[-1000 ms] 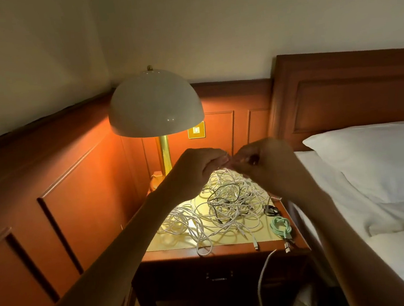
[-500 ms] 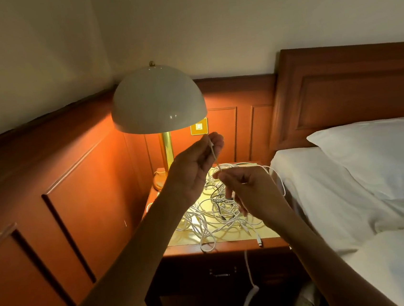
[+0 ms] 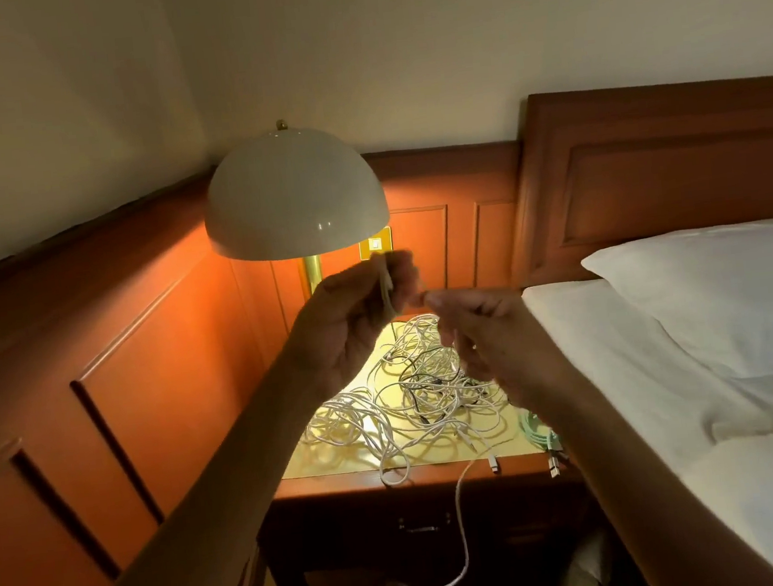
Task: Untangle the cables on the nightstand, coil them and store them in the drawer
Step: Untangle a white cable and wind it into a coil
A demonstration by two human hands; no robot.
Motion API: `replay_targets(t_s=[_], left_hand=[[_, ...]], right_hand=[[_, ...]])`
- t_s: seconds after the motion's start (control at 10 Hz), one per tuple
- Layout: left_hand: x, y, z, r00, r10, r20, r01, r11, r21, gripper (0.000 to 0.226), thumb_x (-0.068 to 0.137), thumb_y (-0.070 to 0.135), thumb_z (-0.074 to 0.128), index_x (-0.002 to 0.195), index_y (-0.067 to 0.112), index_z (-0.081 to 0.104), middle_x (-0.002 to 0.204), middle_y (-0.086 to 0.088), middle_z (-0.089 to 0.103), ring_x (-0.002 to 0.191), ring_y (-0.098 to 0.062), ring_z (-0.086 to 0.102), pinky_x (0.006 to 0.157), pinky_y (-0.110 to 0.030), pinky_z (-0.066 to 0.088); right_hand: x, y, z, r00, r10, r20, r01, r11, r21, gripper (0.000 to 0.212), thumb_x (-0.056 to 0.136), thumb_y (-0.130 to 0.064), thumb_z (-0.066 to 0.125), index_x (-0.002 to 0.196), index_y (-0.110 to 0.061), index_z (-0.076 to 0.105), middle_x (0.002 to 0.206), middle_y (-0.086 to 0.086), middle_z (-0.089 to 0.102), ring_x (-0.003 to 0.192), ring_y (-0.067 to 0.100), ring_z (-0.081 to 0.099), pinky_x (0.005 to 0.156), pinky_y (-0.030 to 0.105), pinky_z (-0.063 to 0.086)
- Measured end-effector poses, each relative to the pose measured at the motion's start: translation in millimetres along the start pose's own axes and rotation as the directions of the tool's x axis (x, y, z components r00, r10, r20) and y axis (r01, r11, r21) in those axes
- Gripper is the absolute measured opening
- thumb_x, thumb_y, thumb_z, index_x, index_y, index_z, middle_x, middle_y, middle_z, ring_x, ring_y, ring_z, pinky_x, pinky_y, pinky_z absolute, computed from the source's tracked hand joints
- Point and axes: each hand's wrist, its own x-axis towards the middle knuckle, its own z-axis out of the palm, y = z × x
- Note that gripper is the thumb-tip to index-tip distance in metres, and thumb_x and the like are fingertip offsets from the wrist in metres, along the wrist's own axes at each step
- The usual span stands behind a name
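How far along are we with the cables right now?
Done: only the mint-green cable lies coiled, on the wooden nightstand. In hand: the left hand holds loops of a thin white cable; the right hand pinches its strand. Left: the tangled pile of white and black cables, the shut dark drawer.

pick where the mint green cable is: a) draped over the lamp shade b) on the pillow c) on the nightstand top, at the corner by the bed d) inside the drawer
c: the mint green cable lies coiled on the nightstand top, at the front corner beside the bed.
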Motion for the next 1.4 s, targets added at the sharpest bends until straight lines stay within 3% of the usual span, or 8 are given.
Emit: replay_targets(t_s=[0.1, 0.2, 0.3, 0.6, 0.8, 1.0, 1.2, 1.4], left_hand=[[17, -10, -4, 0.936, 0.202, -0.288, -0.204, 0.979, 0.024, 0.023, 0.093, 0.011, 0.057, 0.104, -0.005, 0.068, 0.095, -0.011, 0.076, 0.09, -0.018, 0.074, 0.082, -0.027, 0.06], [20, -19, -30, 0.826, 0.538, 0.172, -0.338, 0.227, 0.914, 0.021, 0.098, 0.014, 0.06, 0.104, 0.0, 0.075, 0.101, -0.001, 0.077, 0.096, -0.009, 0.072, 0.088, -0.03, 0.059], [8, -18, -42, 0.91, 0.134, 0.393, -0.405, 0.08, 0.911, 0.015, 0.097, 0.009, 0.061, 0.102, 0.012, 0.075, 0.087, 0.006, 0.075, 0.077, -0.002, 0.07, 0.066, -0.021, 0.052], [9, -3, 12, 0.979, 0.106, -0.174, -0.142, 0.967, -0.211, 0.024, 0.089, 0.013, 0.056, 0.092, 0.001, 0.076, 0.09, -0.01, 0.076, 0.084, -0.015, 0.074, 0.072, -0.021, 0.058], [16, -20, -26, 0.771, 0.321, 0.551, -0.509, -0.21, 0.835, 0.015, 0.093, 0.008, 0.067, 0.105, 0.004, 0.075, 0.103, 0.003, 0.074, 0.092, -0.003, 0.069, 0.085, -0.013, 0.051], [-8, -6, -18, 0.898, -0.259, 0.357, -0.054, 0.739, 0.672, 0.021, 0.095, 0.013, 0.057, 0.104, 0.007, 0.075, 0.087, 0.004, 0.077, 0.079, -0.01, 0.072, 0.072, -0.02, 0.054], [18, -18, -5, 0.973, 0.111, -0.203, -0.155, 0.965, -0.212, 0.021, 0.092, 0.007, 0.057, 0.099, -0.004, 0.073, 0.097, -0.018, 0.075, 0.09, -0.022, 0.075, 0.073, -0.026, 0.06], [22, -35, -45, 0.849, 0.245, 0.469, -0.45, -0.131, 0.883, 0.011, 0.092, 0.008, 0.068, 0.098, 0.003, 0.077, 0.092, 0.0, 0.075, 0.088, 0.011, 0.063, 0.077, -0.008, 0.05]], right_hand=[[-11, 17, 19, 0.998, 0.056, 0.01, -0.055, 0.994, -0.098, 0.021, 0.1, -0.024, 0.058, 0.1, -0.02, 0.078, 0.053, -0.001, 0.041, 0.041, 0.012, 0.027, 0.042, 0.021, 0.024], [-11, 11, 13, 0.997, -0.059, 0.054, 0.078, 0.865, -0.495, 0.018, 0.098, -0.03, 0.062, 0.095, -0.027, 0.079, 0.053, 0.006, 0.049, 0.045, 0.01, 0.038, 0.051, 0.027, 0.032], [-3, -18, -13, 0.978, -0.199, 0.063, 0.182, 0.667, -0.722, 0.007, 0.088, -0.034, 0.074, 0.085, -0.034, 0.08, 0.061, -0.008, 0.067, 0.049, 0.006, 0.053, 0.053, 0.024, 0.039], [-3, -8, 1, 0.992, -0.127, -0.014, 0.116, 0.938, -0.326, 0.019, 0.097, -0.027, 0.063, 0.1, -0.018, 0.079, 0.05, -0.006, 0.046, 0.04, 0.002, 0.034, 0.045, 0.016, 0.029], [-19, -18, -6, 0.984, -0.166, 0.063, 0.16, 0.679, -0.716, 0.015, 0.093, -0.034, 0.067, 0.089, -0.029, 0.08, 0.053, -0.007, 0.057, 0.048, 0.007, 0.049, 0.052, 0.02, 0.037], [-6, -37, -38, 0.99, -0.103, 0.094, 0.133, 0.898, -0.419, 0.023, 0.072, -0.039, 0.078, 0.078, -0.017, 0.08, 0.064, 0.01, 0.067, 0.047, 0.018, 0.048, 0.046, 0.022, 0.036], [-10, 23, 8, 0.998, -0.054, -0.023, 0.044, 0.948, -0.314, 0.021, 0.1, -0.024, 0.06, 0.099, -0.017, 0.079, 0.051, -0.007, 0.047, 0.041, 0.005, 0.036, 0.044, 0.016, 0.03], [-4, 0, -18, 0.973, -0.223, 0.054, 0.17, 0.544, -0.822, 0.012, 0.091, -0.033, 0.07, 0.094, -0.029, 0.081, 0.065, -0.01, 0.07, 0.059, 0.003, 0.061, 0.058, 0.016, 0.042]])
